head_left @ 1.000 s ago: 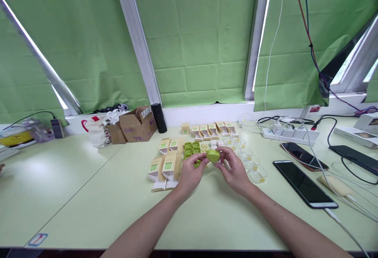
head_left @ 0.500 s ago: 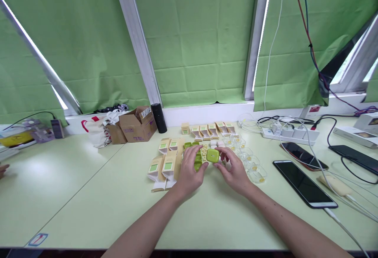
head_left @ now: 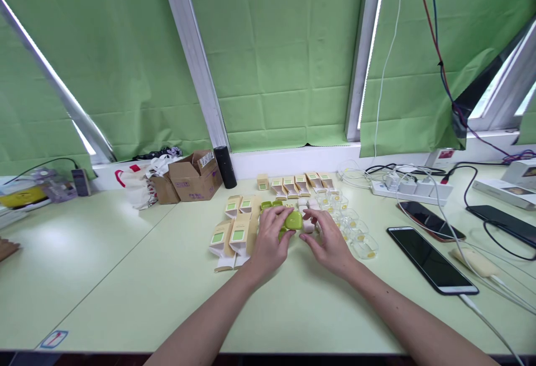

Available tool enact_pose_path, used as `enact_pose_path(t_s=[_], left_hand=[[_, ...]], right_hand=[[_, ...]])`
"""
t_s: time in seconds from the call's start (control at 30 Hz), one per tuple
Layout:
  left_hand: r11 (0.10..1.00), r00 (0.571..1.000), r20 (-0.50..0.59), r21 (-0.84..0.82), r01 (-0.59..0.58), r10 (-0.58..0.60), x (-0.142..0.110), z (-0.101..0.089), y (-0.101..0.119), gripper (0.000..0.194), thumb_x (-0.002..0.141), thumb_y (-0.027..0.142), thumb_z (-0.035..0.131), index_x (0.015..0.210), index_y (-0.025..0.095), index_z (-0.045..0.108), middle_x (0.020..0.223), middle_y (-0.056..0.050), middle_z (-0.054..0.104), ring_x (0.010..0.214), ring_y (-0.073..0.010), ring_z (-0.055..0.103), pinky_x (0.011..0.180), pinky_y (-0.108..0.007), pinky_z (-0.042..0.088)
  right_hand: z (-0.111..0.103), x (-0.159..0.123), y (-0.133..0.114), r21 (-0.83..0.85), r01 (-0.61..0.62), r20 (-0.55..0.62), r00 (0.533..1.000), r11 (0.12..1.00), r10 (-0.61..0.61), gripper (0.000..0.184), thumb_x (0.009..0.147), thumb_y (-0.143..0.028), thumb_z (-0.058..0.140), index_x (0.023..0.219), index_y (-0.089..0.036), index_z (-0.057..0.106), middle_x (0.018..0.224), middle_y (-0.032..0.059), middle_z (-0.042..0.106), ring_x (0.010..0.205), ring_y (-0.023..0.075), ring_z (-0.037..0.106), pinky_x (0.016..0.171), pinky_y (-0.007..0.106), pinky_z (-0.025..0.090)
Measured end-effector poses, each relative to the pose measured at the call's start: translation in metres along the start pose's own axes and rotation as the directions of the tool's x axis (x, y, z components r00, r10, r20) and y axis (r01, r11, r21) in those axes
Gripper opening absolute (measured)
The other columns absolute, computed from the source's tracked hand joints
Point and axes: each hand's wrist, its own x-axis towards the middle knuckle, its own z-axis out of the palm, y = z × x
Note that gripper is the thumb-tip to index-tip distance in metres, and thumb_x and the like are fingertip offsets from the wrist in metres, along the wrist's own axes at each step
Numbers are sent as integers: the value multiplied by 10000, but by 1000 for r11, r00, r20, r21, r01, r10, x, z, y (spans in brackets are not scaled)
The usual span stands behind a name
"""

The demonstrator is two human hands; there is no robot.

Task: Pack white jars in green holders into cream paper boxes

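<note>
Between the thumb and fingers of my left hand (head_left: 270, 240) is a small green rounded case (head_left: 293, 220). My right hand (head_left: 329, 237) is just to the right of it, thumb and fingers apart, with a gap between them and the case. Several similar green cases (head_left: 266, 205) sit in rows behind my left hand, which partly covers them. Small pale pink-white pieces (head_left: 309, 226) show behind my right hand. Clear plastic shells (head_left: 367, 246) with yellow spots stand to its right. Open beige cartons (head_left: 242, 237) with green panels lie left of my left hand.
More small cartons (head_left: 290, 187) line the back, near a black cylinder (head_left: 225, 167) and a brown cardboard box (head_left: 195, 177). At right are phones (head_left: 431, 260), a power strip (head_left: 412, 190) and loose cables. Another person's hand (head_left: 7, 249) shows at the left edge.
Both hands held the green case at first; then the left let go while the right kept it. Now the case has shifted left into my left hand, and the right has released it.
</note>
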Motion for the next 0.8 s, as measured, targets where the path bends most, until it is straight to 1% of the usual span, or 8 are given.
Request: enact_pose_path(t_s=[0.07, 0.13, 0.23, 0.37, 0.43, 0.53, 0.67, 0.8], left_hand=[[992, 995, -30, -82, 94, -96, 2, -2, 1, 509, 989, 207, 628, 1489, 283, 570, 1383, -121, 583, 1333, -294, 530, 1142, -490, 462], [968, 981, -37, -168, 184, -193, 4, -3, 0, 494, 981, 219, 645, 1467, 292, 595, 1390, -108, 580, 1328, -273, 554, 1141, -446, 466], [916, 956, -33, -297, 268, -291, 8, -3, -5, 446, 950, 216, 679, 1391, 280, 659, 1379, -93, 595, 1307, -251, 576, 1131, -398, 467], [801, 930, -32, -520, 296, -365, 10, 4, -15, 471, 859, 212, 767, 1323, 225, 684, 1343, -107, 639, 1262, -253, 607, 1118, -391, 477], [698, 911, 8, -641, 320, -412, 12, 7, -18, 526, 808, 214, 812, 1315, 192, 670, 1303, -124, 675, 1220, -258, 641, 1099, -403, 501], [559, 889, 82, -750, 352, -450, 13, 9, -18, 590, 753, 224, 872, 1298, 171, 654, 1304, -145, 700, 1236, -275, 658, 1099, -414, 516], [495, 884, 122, -790, 362, -452, 14, 8, -13, 642, 751, 271, 912, 1328, 180, 644, 1381, -152, 676, 1308, -276, 631, 1136, -395, 490], [454, 894, 165, -814, 363, -417, 12, 5, -9, 676, 829, 337, 877, 1427, 204, 591, 1328, -140, 706, 1217, -239, 667, 1064, -363, 517]], right_hand=[[0, -1, -1, -91, 42, 63, 997, 995, -36, 331, 967, -202, 634, 1294, -227, 584, 1233, 118, 687, 1115, 301, 606, 920, 449, 531], [1, -2, -4, -204, 107, 176, 982, 973, -72, 256, 966, -139, 599, 1205, -219, 638, 1276, 121, 691, 1171, 315, 580, 958, 466, 493], [5, -5, -9, -336, 201, 334, 939, 920, -83, 291, 948, -97, 590, 1200, -213, 679, 1362, 118, 681, 1267, 334, 533, 1024, 488, 436], [11, -7, -12, -411, 301, 477, 876, 861, -78, 315, 900, -81, 615, 1186, -187, 695, 1412, 118, 664, 1313, 337, 502, 1098, 496, 363], [12, -7, -12, -424, 318, 508, 859, 848, -68, 253, 931, -97, 591, 1145, -183, 696, 1390, 119, 675, 1309, 333, 504, 1107, 498, 344], [14, -6, -13, -427, 306, 507, 860, 851, -55, 166, 1030, -201, 545, 1108, -196, 691, 1362, 117, 688, 1307, 325, 505, 1111, 508, 327], [15, -5, -16, -427, 297, 510, 859, 854, -44, 160, 1064, -245, 528, 1082, -201, 681, 1259, 96, 724, 1257, 311, 529, 1085, 493, 334], [17, -4, -18, -437, 298, 501, 864, 849, -45, 165, 1065, -208, 515, 1041, -198, 678, 1163, 81, 743, 1186, 298, 551, 1061, 476, 334]])
